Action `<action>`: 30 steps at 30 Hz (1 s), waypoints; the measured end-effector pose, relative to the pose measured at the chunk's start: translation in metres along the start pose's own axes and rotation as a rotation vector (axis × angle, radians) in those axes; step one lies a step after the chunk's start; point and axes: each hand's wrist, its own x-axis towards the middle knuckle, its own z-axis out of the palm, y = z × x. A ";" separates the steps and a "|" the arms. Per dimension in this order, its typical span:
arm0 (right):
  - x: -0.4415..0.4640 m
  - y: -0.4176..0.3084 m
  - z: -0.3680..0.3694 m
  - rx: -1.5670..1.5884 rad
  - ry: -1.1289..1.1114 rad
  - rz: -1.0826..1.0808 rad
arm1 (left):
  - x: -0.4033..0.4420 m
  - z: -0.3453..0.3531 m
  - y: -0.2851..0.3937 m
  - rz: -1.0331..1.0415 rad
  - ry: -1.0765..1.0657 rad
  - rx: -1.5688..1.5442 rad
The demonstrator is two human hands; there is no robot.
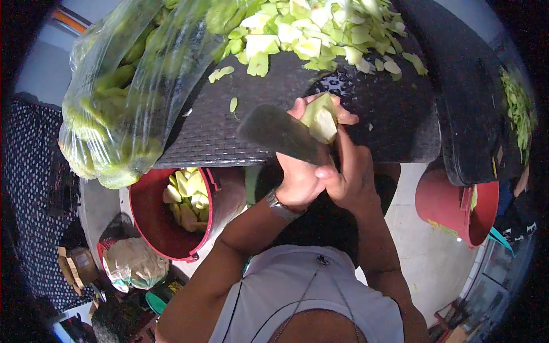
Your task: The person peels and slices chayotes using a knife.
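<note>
Left hand (300, 180) cups partly peeled or cut chayote (321, 117); right hand (351, 177) grips cleaver (280, 134) alongside. Cut pieces (309, 34) heaped beyond hands; bagged chayotes (108, 126), leftward, look whole, so work seems midway.

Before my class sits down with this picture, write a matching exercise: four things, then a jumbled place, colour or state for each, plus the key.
Things
1. Knife
2. Plastic bag
3. Wristwatch
4. Bucket at the picture's left

Places, colours, states
A. Red, with cut pieces inside
B. Held in the right hand
C. See-through, holding green vegetables
D. On the wrist of the left hand

Right pairs: 1-B; 2-C; 3-D; 4-A
</note>
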 end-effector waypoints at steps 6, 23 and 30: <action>0.013 -0.019 -0.013 0.021 -0.099 0.088 | 0.005 -0.004 0.017 -0.169 0.032 -0.119; 0.011 -0.026 -0.032 0.642 -0.229 0.532 | 0.005 -0.008 0.023 -0.050 -0.165 0.504; 0.010 -0.025 -0.036 0.602 -0.301 0.478 | 0.011 -0.020 0.021 0.124 -0.297 0.469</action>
